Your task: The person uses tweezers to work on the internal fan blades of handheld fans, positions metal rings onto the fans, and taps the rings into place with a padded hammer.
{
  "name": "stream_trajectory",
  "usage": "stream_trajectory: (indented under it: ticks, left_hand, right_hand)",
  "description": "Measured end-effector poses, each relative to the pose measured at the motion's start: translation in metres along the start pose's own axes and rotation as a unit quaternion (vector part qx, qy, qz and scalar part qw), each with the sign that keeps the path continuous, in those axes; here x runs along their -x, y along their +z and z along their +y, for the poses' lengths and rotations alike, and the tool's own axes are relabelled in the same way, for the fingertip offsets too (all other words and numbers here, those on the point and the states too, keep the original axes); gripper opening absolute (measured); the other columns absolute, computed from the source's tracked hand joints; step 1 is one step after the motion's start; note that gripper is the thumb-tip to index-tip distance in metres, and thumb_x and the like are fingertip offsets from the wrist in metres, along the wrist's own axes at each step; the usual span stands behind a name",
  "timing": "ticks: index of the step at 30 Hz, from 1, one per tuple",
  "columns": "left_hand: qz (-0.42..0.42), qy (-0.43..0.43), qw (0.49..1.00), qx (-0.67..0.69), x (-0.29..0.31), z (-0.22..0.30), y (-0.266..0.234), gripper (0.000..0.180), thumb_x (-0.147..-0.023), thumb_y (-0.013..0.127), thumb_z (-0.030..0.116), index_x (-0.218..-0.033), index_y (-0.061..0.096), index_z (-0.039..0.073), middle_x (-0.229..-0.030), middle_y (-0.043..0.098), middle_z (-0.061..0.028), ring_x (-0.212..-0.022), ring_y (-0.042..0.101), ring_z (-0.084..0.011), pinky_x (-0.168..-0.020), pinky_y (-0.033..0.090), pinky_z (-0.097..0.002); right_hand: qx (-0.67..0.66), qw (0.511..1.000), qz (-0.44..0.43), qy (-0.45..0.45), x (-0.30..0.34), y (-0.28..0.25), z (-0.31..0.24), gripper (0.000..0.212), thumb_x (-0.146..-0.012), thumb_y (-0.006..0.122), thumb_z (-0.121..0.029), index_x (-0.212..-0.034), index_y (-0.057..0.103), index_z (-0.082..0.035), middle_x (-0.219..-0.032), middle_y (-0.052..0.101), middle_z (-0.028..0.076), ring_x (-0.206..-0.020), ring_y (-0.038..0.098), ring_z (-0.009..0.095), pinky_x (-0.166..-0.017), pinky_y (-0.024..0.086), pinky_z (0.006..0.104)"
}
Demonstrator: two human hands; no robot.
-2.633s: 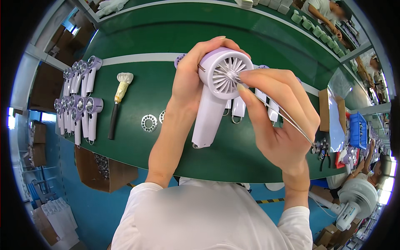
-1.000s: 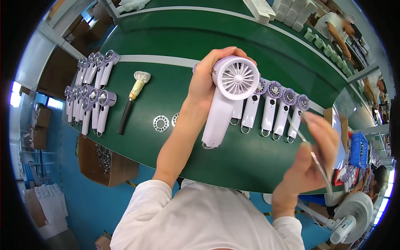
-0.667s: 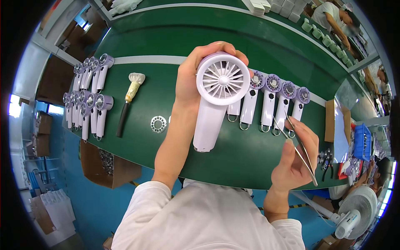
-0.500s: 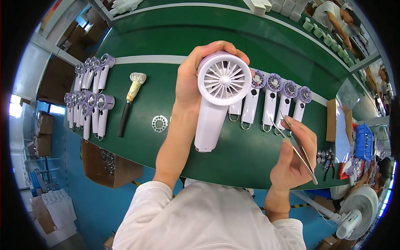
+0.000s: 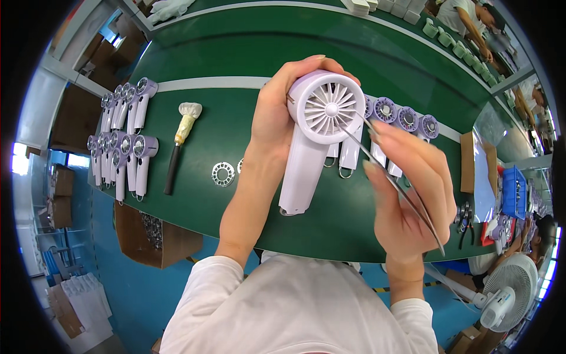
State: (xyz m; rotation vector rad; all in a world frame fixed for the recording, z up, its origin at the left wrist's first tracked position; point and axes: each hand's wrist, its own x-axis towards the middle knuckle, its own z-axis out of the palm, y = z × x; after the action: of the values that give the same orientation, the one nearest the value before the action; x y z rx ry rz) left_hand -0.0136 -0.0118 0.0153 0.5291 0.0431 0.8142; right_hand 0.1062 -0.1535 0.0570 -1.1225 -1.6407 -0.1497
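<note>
My left hand (image 5: 276, 106) grips a white and pale purple handheld fan (image 5: 302, 171) around the back of its round head. The radial grille faces up, and the handle slants down toward me. Between the thumb and fingers of my right hand (image 5: 413, 189) is a pair of metal tweezers (image 5: 407, 203). Their two tips are spread apart, one over the lower right of the grille and one by the rim. Whether the tips touch the fan I cannot tell. Beyond my right hand lie several similar fans (image 5: 408, 118) in a row, partly hidden by it.
More fans (image 5: 140, 147) are grouped at the table's left. A black-handled tool with a wrapped head (image 5: 180, 144) lies beside them, near white slotted rings (image 5: 223, 174). Pliers (image 5: 467, 225) and a blue bin (image 5: 514, 192) are at right. A person (image 5: 469, 23) works at far right.
My right hand has moved up and left, bringing the tweezers to the fan's grille. The fan has shifted slightly right in my left hand and tilted a little.
</note>
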Motion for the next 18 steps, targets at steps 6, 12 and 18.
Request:
stream_trajectory:
  ticks: [6,12,18]
  left_hand:
    - [0.017,0.004,1.000,-0.023,0.000,-0.004,0.006,0.032,-0.097,0.051,0.027,-0.096,0.065,-0.002,-0.093,0.070,-0.0154,-0.080,0.068,-0.0213,-0.073,0.057,-0.0332]
    - [0.067,0.016,0.997,-0.024,0.001,-0.004,0.011,0.029,-0.097,0.050,0.026,-0.092,0.063,0.000,-0.092,0.068,-0.0189,-0.083,0.067,-0.0308,-0.075,0.056,-0.0387]
    - [0.040,0.014,0.998,-0.043,0.003,-0.004,0.008,0.031,-0.097,0.052,0.029,-0.100,0.064,0.001,-0.094,0.070,-0.0125,-0.081,0.068,-0.0194,-0.072,0.056,-0.0320]
  right_hand:
    - [0.000,0.998,0.001,-0.059,-0.014,0.016,0.015,0.027,-0.077,0.076,0.009,-0.102,0.069,0.006,-0.100,0.071,0.018,-0.087,0.070,0.028,-0.079,0.056,0.0319]
    - [0.040,0.997,-0.006,-0.070,-0.020,0.020,0.013,0.025,-0.077,0.077,0.008,-0.101,0.070,0.004,-0.097,0.071,0.015,-0.084,0.068,0.026,-0.073,0.055,0.0305]
    - [0.047,0.997,0.009,-0.062,-0.017,0.022,0.008,0.024,-0.076,0.077,0.008,-0.099,0.069,0.005,-0.096,0.070,0.016,-0.083,0.068,0.026,-0.071,0.056,0.0306]
